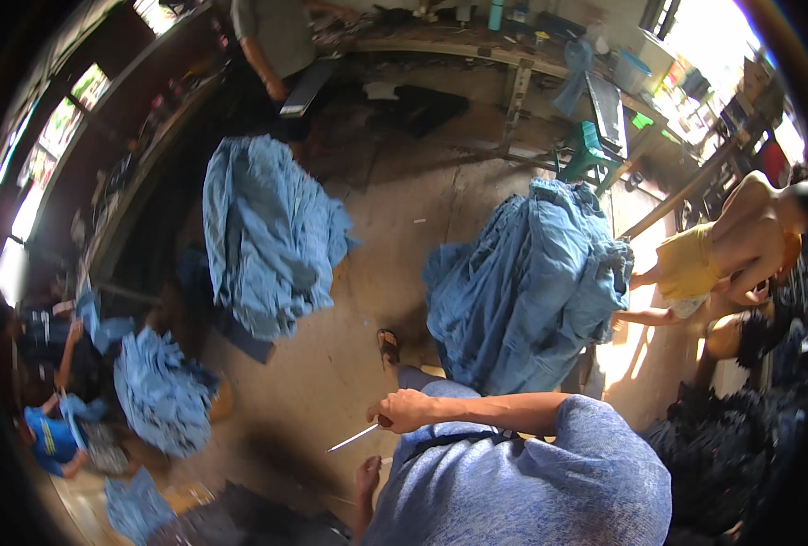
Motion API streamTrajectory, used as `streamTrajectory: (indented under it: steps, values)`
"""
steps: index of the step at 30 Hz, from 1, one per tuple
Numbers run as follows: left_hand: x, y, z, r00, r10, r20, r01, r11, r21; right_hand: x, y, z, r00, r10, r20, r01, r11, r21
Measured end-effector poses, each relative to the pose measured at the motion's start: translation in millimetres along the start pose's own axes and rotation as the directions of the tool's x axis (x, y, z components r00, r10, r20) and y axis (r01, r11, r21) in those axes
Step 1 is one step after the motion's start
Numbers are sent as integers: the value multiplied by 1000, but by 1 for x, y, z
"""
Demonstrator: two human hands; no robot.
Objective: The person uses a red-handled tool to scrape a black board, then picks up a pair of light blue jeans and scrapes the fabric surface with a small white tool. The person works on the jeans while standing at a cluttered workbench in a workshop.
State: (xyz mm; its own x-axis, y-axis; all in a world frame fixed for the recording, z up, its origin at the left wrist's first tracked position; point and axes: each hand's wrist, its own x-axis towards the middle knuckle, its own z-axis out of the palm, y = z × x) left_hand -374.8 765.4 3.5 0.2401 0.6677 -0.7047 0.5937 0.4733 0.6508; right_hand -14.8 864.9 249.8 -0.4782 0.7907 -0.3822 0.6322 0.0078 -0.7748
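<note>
My right hand [408, 410] is in front of my waist, its fingers closed round a thin, pointed metal tool [353, 439]. The tool's bright tip points down and to the left; its grip end is hidden in my fist. Lower down and close to my body is my left hand [368, 475], fingers curled. A small pale bit shows beside it, too small to name. Neither hand touches cloth. Nearest ahead on the right stands a big heap of light-blue denim-like cloth [522, 282]. A second tall blue heap [272, 237] is farther off to the left.
A smaller blue cloth pile [160, 391] lies at the left, near people handling blue cloth. Dark cloth heaps [722, 455] fill the lower right. A person in yellow shorts [691, 264] bends at the right. A green stool [589, 150] stands by the long workbench [440, 44] at the back.
</note>
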Motion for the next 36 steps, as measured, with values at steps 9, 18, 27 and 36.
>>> streamTrajectory:
  steps: [9, 18, 27, 36]
  values:
    - [257, 230, -105, 871, 437, 226, -436, 898, -55, 106, 68, -211, 862, 280, -424, -163, 943, 290]
    - [416, 550, -84, 855, 417, 309, -497, 829, 257, 70, 177, -387, 434, 561, -705, 254, 674, 693]
    - [622, 835, 41, 730, 364, 578, -653, 622, 433, -20, 349, -508, -187, 872, -453, 632, 460, 624]
    - [695, 1136, 284, 430, 393, 813, -838, 509, 197, -142, 485, -597, -580, 815, 14, 734, 515, 442]
